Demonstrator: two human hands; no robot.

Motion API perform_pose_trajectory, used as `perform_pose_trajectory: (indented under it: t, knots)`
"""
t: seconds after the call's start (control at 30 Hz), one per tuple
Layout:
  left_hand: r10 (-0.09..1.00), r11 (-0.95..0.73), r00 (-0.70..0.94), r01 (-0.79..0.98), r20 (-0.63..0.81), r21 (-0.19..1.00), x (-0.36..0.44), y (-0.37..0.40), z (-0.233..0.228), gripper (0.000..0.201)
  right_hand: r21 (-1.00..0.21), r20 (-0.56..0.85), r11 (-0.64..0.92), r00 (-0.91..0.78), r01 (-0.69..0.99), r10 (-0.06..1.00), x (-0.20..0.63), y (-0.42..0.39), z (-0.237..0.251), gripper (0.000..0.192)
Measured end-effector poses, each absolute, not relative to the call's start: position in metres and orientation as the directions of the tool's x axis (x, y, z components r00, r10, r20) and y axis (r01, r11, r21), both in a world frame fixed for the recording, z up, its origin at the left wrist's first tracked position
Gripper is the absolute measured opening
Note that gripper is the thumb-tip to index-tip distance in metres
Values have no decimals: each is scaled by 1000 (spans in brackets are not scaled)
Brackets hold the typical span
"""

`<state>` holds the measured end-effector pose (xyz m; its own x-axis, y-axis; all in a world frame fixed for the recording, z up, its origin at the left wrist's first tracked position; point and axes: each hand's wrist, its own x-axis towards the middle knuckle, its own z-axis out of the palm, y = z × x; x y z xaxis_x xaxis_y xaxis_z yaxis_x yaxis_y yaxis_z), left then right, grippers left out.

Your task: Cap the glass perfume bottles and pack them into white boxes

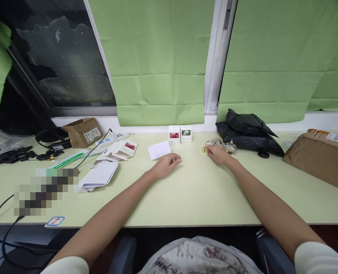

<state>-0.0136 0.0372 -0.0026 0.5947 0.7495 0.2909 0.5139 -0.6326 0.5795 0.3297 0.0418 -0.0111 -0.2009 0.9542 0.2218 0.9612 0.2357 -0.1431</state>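
Observation:
My left hand point(167, 165) rests over the middle of the table, fingers loosely curved and thumb apart, with nothing visible between them. Just behind it lies a folded white carton point(159, 150). My right hand point(218, 154) is at a cluster of small clear glass bottles point(214, 142) with gold tops. Its fingertips are pinched together, and whatever they hold is hidden. Close to the left of those fingertips is a small gold cap point(203, 150). Another round glass bottle point(230, 146) sits just right of the hand.
Two small white boxes with flower pictures point(174, 135) stand by the wall. Flattened white cartons point(100, 175) are stacked at left, near an open cardboard box point(84, 133) and cables. Black plastic bags point(247, 133) and a large cardboard box point(320, 156) occupy the right.

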Motion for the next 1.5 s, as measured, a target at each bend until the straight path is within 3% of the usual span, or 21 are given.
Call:
perform_pose_trajectory:
  t: [0.33, 0.57, 0.8, 0.97, 1.5]
  knots:
    - [750, -634, 590, 509, 300, 582, -13, 37, -3, 48, -37, 219, 84, -74, 996, 973, 325, 34, -3, 24]
    - [749, -635, 590, 509, 301, 581, -14, 38, -4, 46, -166, 228, 160, -120, 973, 966, 329, 38, -3, 18]
    - [750, -631, 594, 512, 291, 583, -14, 38, -4, 47, -146, 256, 108, -68, 983, 964, 326, 35, 1, 23]
    - [750, -629, 594, 507, 289, 590, -13, 37, -2, 49, -166, 355, 268, -195, 949, 914, 315, 33, 2, 36]
    - [758, -619, 586, 509, 285, 598, -14, 35, -3, 49, -116, 249, 199, -165, 973, 954, 327, 37, -4, 39]
